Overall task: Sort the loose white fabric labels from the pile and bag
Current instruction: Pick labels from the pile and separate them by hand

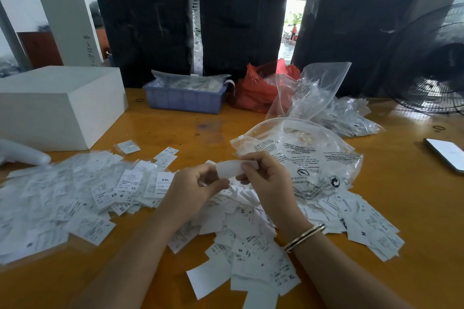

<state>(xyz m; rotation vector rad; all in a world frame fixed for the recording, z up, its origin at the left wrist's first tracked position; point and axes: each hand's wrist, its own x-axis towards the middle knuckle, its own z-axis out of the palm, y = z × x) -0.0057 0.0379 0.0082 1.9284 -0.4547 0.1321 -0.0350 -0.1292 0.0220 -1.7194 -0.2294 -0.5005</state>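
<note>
A single white fabric label point(229, 168) is held up between both hands above the table's middle. My left hand point(192, 189) pinches its left end, and my right hand point(266, 178) pinches its right end. Below my hands lies a loose pile of white labels point(246, 241) printed with sizes such as S, XL and M. More labels in clear sleeves point(62, 198) spread out to the left. A clear zip bag point(308, 158) with black warning print lies just behind my right hand, holding more labels.
A white box point(57, 105) stands at the back left, a blue basket point(185, 99) and a red plastic bag point(256, 90) at the back, more clear bags point(324, 98) to the right. A phone point(445, 154) lies at the right edge, a fan point(431, 70) behind it.
</note>
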